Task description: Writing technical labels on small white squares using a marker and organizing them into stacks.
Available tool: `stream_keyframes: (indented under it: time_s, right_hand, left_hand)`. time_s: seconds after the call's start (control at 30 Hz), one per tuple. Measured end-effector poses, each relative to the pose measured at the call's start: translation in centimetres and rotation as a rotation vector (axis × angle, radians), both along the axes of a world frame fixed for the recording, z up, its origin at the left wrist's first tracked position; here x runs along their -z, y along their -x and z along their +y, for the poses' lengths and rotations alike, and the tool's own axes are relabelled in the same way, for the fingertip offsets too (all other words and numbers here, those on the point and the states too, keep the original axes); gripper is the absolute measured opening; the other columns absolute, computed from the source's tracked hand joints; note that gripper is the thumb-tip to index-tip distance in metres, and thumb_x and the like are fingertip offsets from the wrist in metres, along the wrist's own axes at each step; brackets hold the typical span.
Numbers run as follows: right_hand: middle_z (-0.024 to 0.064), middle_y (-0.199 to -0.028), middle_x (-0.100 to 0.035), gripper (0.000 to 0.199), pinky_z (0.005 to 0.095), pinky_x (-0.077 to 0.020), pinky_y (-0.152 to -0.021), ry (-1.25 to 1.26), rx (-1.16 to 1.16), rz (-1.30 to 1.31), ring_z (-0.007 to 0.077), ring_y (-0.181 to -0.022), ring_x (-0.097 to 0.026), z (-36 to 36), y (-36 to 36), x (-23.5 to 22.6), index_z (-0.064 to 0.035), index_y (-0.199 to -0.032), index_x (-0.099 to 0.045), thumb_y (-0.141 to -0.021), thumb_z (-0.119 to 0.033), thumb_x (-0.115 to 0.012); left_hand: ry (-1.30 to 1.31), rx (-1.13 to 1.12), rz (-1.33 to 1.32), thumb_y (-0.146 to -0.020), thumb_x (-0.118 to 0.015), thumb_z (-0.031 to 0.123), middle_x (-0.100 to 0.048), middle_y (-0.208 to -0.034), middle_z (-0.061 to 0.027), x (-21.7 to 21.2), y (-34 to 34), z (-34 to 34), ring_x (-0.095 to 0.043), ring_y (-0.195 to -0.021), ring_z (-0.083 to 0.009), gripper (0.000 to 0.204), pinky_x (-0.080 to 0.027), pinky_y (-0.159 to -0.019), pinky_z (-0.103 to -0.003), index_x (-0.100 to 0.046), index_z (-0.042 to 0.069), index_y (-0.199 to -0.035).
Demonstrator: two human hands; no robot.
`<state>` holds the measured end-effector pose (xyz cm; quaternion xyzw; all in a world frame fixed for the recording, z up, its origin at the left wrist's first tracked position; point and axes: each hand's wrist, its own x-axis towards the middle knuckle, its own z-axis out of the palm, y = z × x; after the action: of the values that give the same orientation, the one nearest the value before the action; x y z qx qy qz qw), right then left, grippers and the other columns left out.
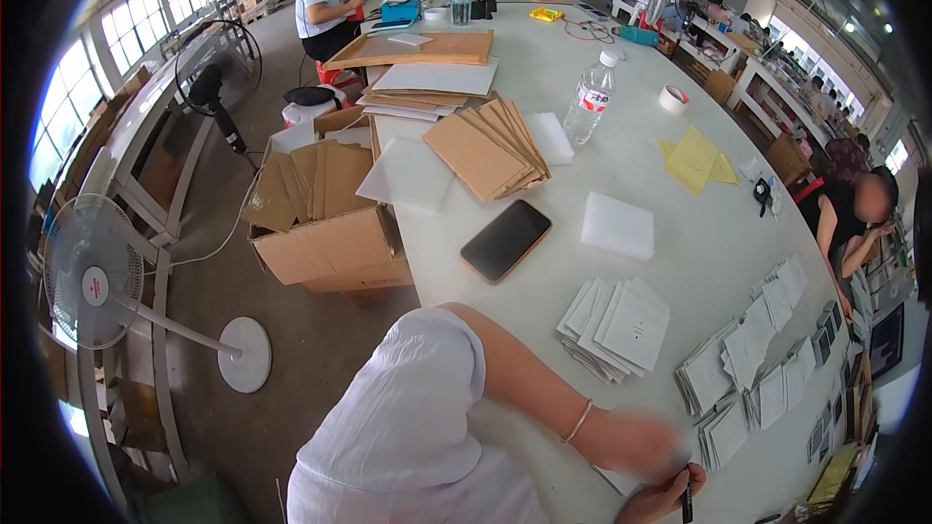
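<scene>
My left forearm, bracelet at the wrist, reaches across the table from a white sleeve. A smear covers my left hand (636, 442), so its fingers do not show. Just below it, my right hand (668, 497) is closed around a slim black pen (687, 503), at the lower edge of the picture. A white card (614, 478) lies partly hidden under my hands. Beyond my left forearm sits a fanned stack of white cards (621, 325). To the right, more white card bundles (746, 344) lie in rows.
A dark phone (506, 241), a white foam block (618, 225), brown cardboard pieces (485, 147) and a water bottle (590, 102) stand or lie on the white table (466, 311). An open carton (330, 247) and a fan (97, 277) are left of it. Other people sit nearby.
</scene>
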<state>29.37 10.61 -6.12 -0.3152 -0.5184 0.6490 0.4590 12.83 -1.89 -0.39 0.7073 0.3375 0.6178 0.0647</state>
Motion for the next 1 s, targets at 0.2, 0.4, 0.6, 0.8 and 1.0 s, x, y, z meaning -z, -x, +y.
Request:
stream_keyframes:
  time_s: [0.2, 0.4, 0.6, 0.8, 1.0]
  right_hand:
    - [0.0022, -0.062, -0.041, 0.019, 0.0238, -0.0296, -0.046, -0.017, 0.017, 0.001, 0.0123, -0.054, -0.038, -0.5, 0.4, -0.8, -0.0099, -0.090, -0.046, -0.082, -0.021, -0.059]
    - [0.0016, -0.065, -0.041, 0.018, 0.0236, -0.0283, -0.046, 0.000, -0.045, -0.005, 0.0120, -0.055, -0.037, -0.2, 0.0, -0.5, -0.0086, -0.089, -0.047, -0.083, -0.021, -0.058]
    - [0.0006, -0.067, -0.039, 0.016, 0.0237, -0.0273, -0.048, -0.071, -0.010, -0.006, 0.0115, -0.058, -0.036, -0.9, 0.7, -1.8, -0.0077, -0.088, -0.047, -0.084, -0.020, -0.057]
    - [0.0010, -0.065, -0.039, 0.018, 0.0240, -0.0272, -0.047, -0.057, -0.017, -0.012, 0.0110, -0.056, -0.035, -0.3, 0.2, -1.0, -0.0067, -0.090, -0.048, -0.085, -0.022, -0.057]
    - [-0.0039, -0.060, -0.035, 0.013, 0.0201, -0.0213, -0.048, -0.059, 0.002, 0.020, 0.0056, -0.053, -0.030, -0.5, 0.5, 0.2, -0.0104, -0.100, -0.046, -0.089, -0.018, -0.045]
  left_hand:
    - [0.014, 0.021, 0.018, -0.070, -0.055, -0.009, -0.046, -0.081, -0.0076, 0.1, 0.0, 0.0, -0.046, -0.077, -0.0237, 0.015, -0.040, -0.065, -0.032, -0.045, 0.002, -0.066]
    - [-0.003, 0.007, 0.001, -0.070, -0.054, -0.009, -0.045, -0.080, -0.0075, -0.2, 0.0, -0.1, -0.047, -0.077, -0.0235, 0.015, -0.040, -0.065, -0.032, -0.045, 0.002, -0.067]
    - [-0.001, 0.028, 0.000, -0.070, -0.055, -0.008, -0.046, -0.080, -0.0075, 0.1, 0.0, 0.1, -0.048, -0.078, -0.0240, 0.014, -0.041, -0.065, -0.033, -0.045, 0.002, -0.067]
    - [0.020, 0.024, 0.010, -0.068, -0.058, -0.007, -0.048, -0.081, -0.0084, 0.3, 0.1, 0.1, -0.049, -0.078, -0.0251, 0.017, -0.042, -0.065, -0.033, -0.045, 0.004, -0.065]
    - [-0.001, 0.019, 0.023, -0.071, -0.057, -0.006, -0.048, -0.079, -0.0065, 0.2, 0.2, -0.4, -0.049, -0.075, -0.0246, 0.015, -0.041, -0.062, -0.033, -0.045, 0.002, -0.066]
